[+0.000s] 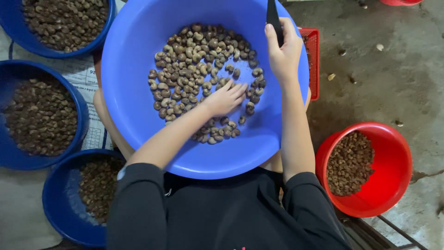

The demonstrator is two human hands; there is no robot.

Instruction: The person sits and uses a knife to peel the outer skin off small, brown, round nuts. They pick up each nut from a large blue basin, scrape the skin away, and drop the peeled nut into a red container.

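Note:
A large light-blue basin (134, 106) rests on my lap and holds a loose heap of brown, kidney-shaped nuts (194, 60). My left hand (225, 98) lies palm down among the nuts near the middle of the basin, fingers spread over them. At the basin's far right rim, my right hand (283, 52) grips a dark, narrow tool handle (274, 18) that runs up out of view. Both forearms are bare below black sleeves.
Three dark-blue bowls of brown nuts stand at the left: top (104, 32), middle (81, 120), bottom (53, 203). A red bowl (393, 185) of nuts sits at the right. A red crate (314, 65) peeks out behind the basin. Scattered bits lie on the concrete floor (397, 78).

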